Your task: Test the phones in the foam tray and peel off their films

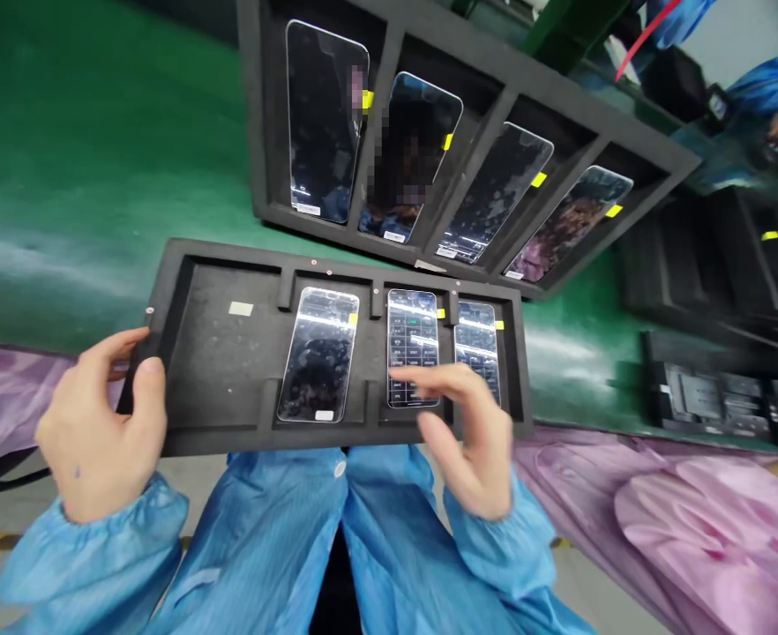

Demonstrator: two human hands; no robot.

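Out at nine o'clock, a heap of pink cloth (5, 397), and right beside it the left hand (101, 428), clenched on the left end of a foam tray (230, 265), thumb on top, fingers curled round the edge! Moving right across that tray: a pale label (241, 309), then a first phone (316, 353) lying in its slot, then the middle phone (413, 335), also in its slot, with the right hand (461, 432) over it. Those fingers (429, 375) were loosely spread and bent, grasping nothing, though whether they touched the glass I couldn't tell. A third phone (476, 339) sat just past them, partly hidden. Up at twelve o'clock, a second tray (561, 110) lay tilted on a green surface (98, 176), holding four phones with yellow tags (323, 123). At two o'clock, a co-worker's blue sleeve (773, 84); at three, stacked trays (706, 256); and at four, more pink cloth (680, 529).
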